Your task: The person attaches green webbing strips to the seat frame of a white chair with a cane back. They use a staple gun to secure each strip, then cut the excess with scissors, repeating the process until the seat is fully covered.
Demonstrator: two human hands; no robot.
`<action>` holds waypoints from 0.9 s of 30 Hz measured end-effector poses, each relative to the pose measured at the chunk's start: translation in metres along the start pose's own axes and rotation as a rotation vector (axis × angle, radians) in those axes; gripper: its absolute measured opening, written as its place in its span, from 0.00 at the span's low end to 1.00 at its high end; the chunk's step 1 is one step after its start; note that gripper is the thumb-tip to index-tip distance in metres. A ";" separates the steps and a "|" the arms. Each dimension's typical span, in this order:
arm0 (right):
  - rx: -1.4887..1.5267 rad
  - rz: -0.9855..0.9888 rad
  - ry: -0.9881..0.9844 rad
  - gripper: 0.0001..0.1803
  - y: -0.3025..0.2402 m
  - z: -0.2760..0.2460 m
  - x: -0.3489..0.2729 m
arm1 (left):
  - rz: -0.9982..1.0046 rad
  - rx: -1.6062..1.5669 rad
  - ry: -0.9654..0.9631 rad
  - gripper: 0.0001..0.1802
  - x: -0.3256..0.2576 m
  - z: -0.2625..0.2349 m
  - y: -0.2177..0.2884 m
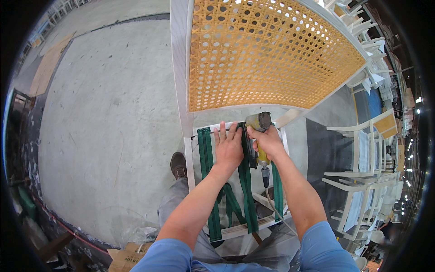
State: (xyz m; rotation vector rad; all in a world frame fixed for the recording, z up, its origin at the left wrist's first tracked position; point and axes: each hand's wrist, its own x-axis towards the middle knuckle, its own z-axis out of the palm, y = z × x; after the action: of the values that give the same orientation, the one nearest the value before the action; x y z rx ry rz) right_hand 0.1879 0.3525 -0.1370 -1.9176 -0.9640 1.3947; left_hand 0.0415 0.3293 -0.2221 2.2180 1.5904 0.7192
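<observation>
A whitish wooden chair frame stands before me, with a woven cane backrest rising at its far side. Dark green webbing straps run front to back across its open seat. My right hand is closed round the handle of a yellow and black pneumatic staple gun, whose head is at the seat's rear rail. From the bottom of its handle trails an air hose. Beside the gun, my left hand lies with spread fingers over the webbing near that rail. The gun's nose is hidden from view.
Unfinished chairs stand at the right, with more stacked behind them. A cardboard box and clear plastic are at the lower left. My shoe rests on the grey concrete floor, left of the frame.
</observation>
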 end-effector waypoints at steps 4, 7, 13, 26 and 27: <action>0.117 -0.008 0.008 0.14 -0.002 0.002 -0.011 | -0.201 -0.393 -0.012 0.25 -0.009 0.000 -0.001; 0.140 -0.012 -0.011 0.14 -0.005 0.006 -0.012 | -0.502 -0.538 -0.074 0.19 -0.006 0.012 -0.003; 0.063 -0.012 -0.007 0.15 0.001 0.010 -0.007 | -0.618 -0.776 -0.248 0.15 -0.006 0.033 -0.023; 0.050 -0.040 -0.040 0.15 0.000 0.024 -0.009 | -0.624 -0.756 -0.277 0.11 -0.005 0.032 -0.035; 0.055 -0.042 -0.039 0.15 0.003 0.022 -0.011 | -0.614 -0.758 -0.282 0.11 -0.006 0.033 -0.032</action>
State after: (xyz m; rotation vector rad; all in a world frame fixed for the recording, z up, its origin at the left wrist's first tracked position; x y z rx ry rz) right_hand 0.1654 0.3422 -0.1397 -1.8256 -0.9689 1.4245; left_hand 0.0334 0.3352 -0.2676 1.1520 1.4119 0.6350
